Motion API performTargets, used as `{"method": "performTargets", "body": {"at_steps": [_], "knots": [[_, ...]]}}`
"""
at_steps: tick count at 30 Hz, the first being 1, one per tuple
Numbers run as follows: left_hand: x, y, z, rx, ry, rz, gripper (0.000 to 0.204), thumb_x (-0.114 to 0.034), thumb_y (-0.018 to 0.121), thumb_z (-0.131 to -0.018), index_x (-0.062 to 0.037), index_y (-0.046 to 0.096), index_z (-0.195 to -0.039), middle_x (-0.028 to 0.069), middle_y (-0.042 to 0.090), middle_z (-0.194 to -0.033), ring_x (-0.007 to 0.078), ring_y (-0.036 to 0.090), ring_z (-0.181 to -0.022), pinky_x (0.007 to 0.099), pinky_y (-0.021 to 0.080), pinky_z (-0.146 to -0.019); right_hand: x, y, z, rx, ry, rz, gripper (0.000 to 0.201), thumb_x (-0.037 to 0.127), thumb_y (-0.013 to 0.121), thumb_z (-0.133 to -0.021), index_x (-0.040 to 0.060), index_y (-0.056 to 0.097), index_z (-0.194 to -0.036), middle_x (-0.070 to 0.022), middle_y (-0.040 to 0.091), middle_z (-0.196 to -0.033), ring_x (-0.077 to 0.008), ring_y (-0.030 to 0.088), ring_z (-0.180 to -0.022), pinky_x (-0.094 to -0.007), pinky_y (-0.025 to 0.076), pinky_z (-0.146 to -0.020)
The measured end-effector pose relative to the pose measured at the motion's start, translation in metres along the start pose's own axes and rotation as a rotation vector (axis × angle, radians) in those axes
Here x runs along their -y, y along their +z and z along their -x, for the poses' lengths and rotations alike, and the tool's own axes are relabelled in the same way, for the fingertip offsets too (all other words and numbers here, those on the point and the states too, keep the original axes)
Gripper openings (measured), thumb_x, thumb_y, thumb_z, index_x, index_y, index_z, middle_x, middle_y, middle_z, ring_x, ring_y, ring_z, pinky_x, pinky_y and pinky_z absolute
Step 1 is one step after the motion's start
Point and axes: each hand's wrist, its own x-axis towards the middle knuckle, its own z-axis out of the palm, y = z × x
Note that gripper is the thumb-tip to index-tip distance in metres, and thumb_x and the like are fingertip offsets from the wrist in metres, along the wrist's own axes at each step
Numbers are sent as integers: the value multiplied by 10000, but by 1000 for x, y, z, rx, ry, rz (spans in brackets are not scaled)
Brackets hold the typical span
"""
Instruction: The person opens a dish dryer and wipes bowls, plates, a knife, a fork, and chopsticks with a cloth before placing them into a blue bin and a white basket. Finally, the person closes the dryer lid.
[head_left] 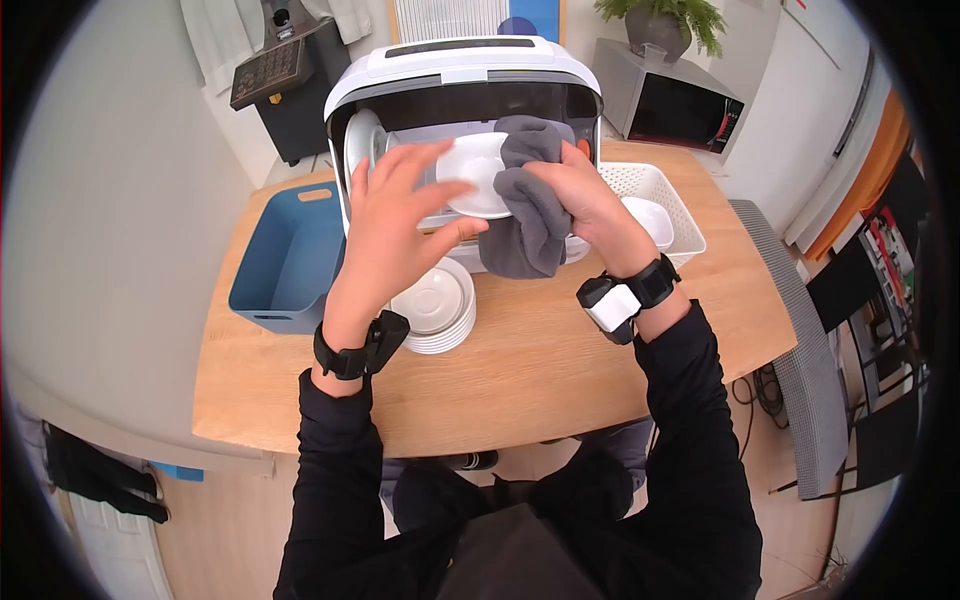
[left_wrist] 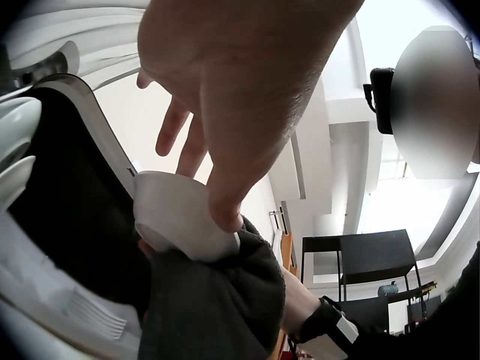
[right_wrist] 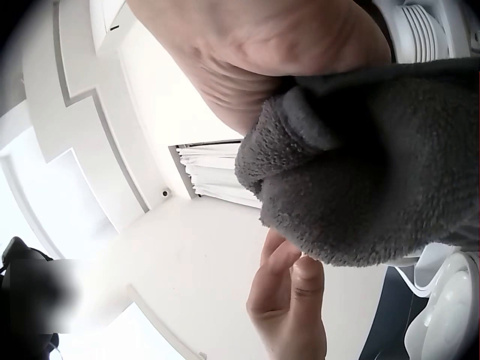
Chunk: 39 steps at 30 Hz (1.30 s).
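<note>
A grey towel (head_left: pixel 528 235) is bunched in my right hand (head_left: pixel 590 205), which grips it around the right side of a small white bowl (head_left: pixel 470 170). In the left wrist view the bowl (left_wrist: pixel 176 210) is tilted on its side, partly covered by the towel (left_wrist: pixel 214 300). My left hand (head_left: pixel 385 225) is spread, its fingers straight and overlapping the bowl's left side in the head view. In the left wrist view, the left thumb (left_wrist: pixel 225 206) lies right at the bowl's edge. The towel (right_wrist: pixel 360 172) hides the bowl in the right wrist view.
Behind the hands stands a white dish machine (head_left: pixel 462 60), its front open, with white dishes (head_left: pixel 362 140) inside at left. A stack of white plates (head_left: pixel 436 305) sits before it. A blue bin (head_left: pixel 285 250) is left; a white basket (head_left: pixel 690 225) holding white dishes (head_left: pixel 650 220) is right.
</note>
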Motion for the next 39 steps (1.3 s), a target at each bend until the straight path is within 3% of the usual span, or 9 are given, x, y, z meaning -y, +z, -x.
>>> {"method": "performTargets", "body": {"at_steps": [3, 6, 9, 12, 20, 25, 28, 32, 39], "knots": [[0, 9, 0, -52, -473, 291, 459, -354, 712, -884, -69, 609, -1228, 56, 724, -964, 236, 612, -1050, 435, 452, -941, -5, 4, 1, -89, -143, 32, 391, -32, 578, -827, 5, 562, -1217, -83, 647, -1078, -162, 656, -928, -299, 552, -770], [2, 2, 0, 335, -676, 503, 498, -294, 644, -939, 25, 514, -1298, 106, 722, -873, 207, 654, -896, 336, 508, -802, -11, 10, 0, -83, -150, 36, 497, -12, 590, -851, 39, 490, -1335, -77, 599, -1180, -160, 615, -1033, -294, 536, -860], [10, 22, 8, 178, -709, 794, 476, -229, 628, -927, 61, 511, -1285, 112, 718, -810, 171, 653, -754, 317, 507, -734, -25, 18, -3, -162, -239, 106, 453, -8, 591, -824, 33, 536, -1271, -70, 642, -1077, -183, 628, -1010, -318, 513, -877], [9, 19, 9, 178, -676, 577, 398, -154, 597, -903, 49, 558, -1242, 135, 711, -803, 177, 654, -746, 309, 500, -673, -25, 14, -4, -112, -340, 448, 462, 32, 633, -809, 35, 551, -1264, -109, 658, -1078, -224, 641, -1025, -341, 501, -907], [-11, 23, 14, 85, -168, 9, 279, -81, 590, -819, -7, 689, -1069, 125, 574, -631, 293, 555, -609, 467, 427, -956, -7, 25, 9, 28, -739, 1385, 334, 194, 756, -702, 119, 683, -1019, -118, 680, -901, -336, 665, -862, -426, 534, -726], [-14, 5, 12, 78, -306, 116, 278, -100, 613, -832, -24, 693, -1087, 109, 609, -671, 267, 587, -644, 508, 412, -1008, -8, 20, 16, -144, -612, 1176, 302, 270, 750, -765, 95, 675, -999, -139, 686, -952, -361, 665, -867, -436, 532, -730], [-13, -8, 3, 108, -463, 147, 295, -107, 589, -843, -14, 682, -1108, 134, 622, -633, 308, 622, -613, 440, 500, -807, -20, -4, 6, -111, -406, 886, 400, 355, 701, -836, 23, 637, -1050, -226, 674, -1067, -415, 648, -947, -455, 513, -806], [10, -7, 1, 118, -526, 45, 320, -139, 590, -860, 4, 667, -1136, 147, 624, -660, 301, 631, -630, 381, 494, -604, -24, -14, 21, -114, -258, 932, 506, 320, 663, -857, -51, 532, -1174, -317, 630, -1097, -447, 617, -1028, -457, 493, -892], [-2, -5, -21, 220, -516, 409, 355, -108, 565, -893, 7, 586, -1229, 122, 620, -681, 185, 606, -632, 331, 478, -630, -2, -30, 67, -153, -187, 1099, 449, 191, 563, -867, 30, 505, -1282, -312, 584, -1116, -451, 588, -1047, -461, 483, -926]]}}
